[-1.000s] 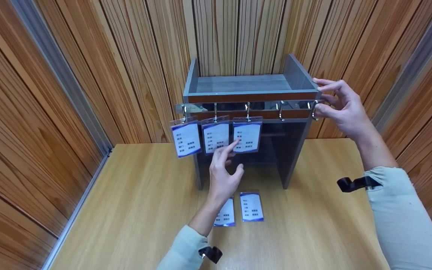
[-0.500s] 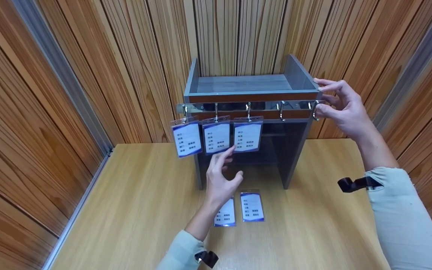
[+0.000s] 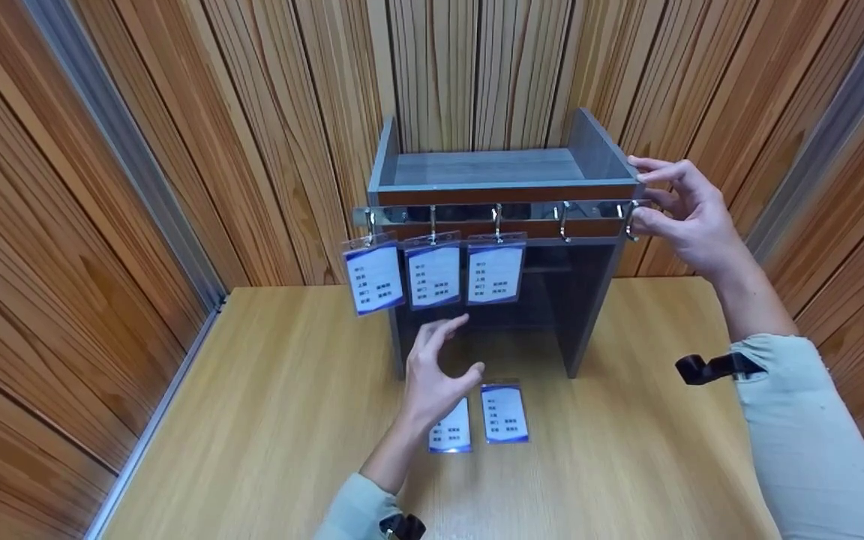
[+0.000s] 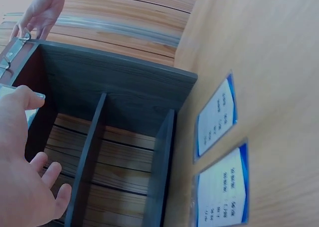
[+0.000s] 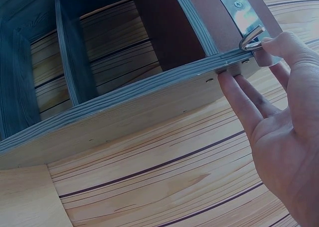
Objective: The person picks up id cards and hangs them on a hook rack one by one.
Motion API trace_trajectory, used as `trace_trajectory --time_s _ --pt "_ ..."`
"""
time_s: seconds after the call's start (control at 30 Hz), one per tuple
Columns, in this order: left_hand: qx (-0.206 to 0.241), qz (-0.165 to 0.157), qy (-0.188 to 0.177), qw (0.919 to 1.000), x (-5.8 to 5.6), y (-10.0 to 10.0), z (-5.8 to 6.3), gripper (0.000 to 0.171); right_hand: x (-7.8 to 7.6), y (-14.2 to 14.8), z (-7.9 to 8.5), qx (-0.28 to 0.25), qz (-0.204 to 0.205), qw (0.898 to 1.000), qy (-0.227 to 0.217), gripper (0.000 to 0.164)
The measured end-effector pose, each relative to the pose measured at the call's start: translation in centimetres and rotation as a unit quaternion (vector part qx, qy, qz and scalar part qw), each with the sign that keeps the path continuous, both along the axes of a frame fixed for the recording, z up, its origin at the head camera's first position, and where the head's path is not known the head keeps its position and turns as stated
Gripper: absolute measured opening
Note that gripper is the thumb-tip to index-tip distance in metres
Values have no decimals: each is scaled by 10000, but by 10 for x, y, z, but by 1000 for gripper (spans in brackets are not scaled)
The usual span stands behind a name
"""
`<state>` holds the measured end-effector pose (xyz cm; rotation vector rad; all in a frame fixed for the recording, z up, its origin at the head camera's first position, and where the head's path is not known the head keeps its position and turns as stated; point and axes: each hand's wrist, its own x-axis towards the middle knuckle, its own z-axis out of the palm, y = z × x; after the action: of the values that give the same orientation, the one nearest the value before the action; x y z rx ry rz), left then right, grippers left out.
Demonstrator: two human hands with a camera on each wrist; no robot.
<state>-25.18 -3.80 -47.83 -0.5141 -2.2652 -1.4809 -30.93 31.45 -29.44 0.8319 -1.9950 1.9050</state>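
A small grey shelf unit (image 3: 507, 169) stands on the table with a metal hook rail (image 3: 529, 213) across its front. Three badge holders hang from the left hooks: the left badge (image 3: 373, 279), the middle badge (image 3: 433, 277) and the right badge (image 3: 493, 274). My left hand (image 3: 432, 379) is below them, fingers spread and holding nothing. Under it, one badge (image 3: 451, 433) lies partly hidden beside another badge (image 3: 505, 416). My right hand (image 3: 691, 214) grips the unit's top right corner; the right wrist view shows its thumb (image 5: 284, 44) at the end hook (image 5: 253, 38), fingers against the side panel.
Two right-hand hooks, including the bare hook (image 3: 564, 225), carry no badge. Wood-plank walls (image 3: 289, 112) enclose the wooden table (image 3: 274, 420) behind and at the sides. Inner shelf boards (image 4: 89, 162) divide the unit.
My left hand has drawn down and slightly left, away from the right hanging badge toward the badges on the table. My right hand has stayed at the corner.
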Motion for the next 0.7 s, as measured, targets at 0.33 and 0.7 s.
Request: trace_trajectory --time_s 0.33,0.7 --pt "-407 52 -111 9991 3 -10 -15 63 -1 0 0 -3 28 10000 30 39" --pt "-1055 218 -462 9931 8 -19 -29 61 -2 1 -1 -53 61 10000 30 38"
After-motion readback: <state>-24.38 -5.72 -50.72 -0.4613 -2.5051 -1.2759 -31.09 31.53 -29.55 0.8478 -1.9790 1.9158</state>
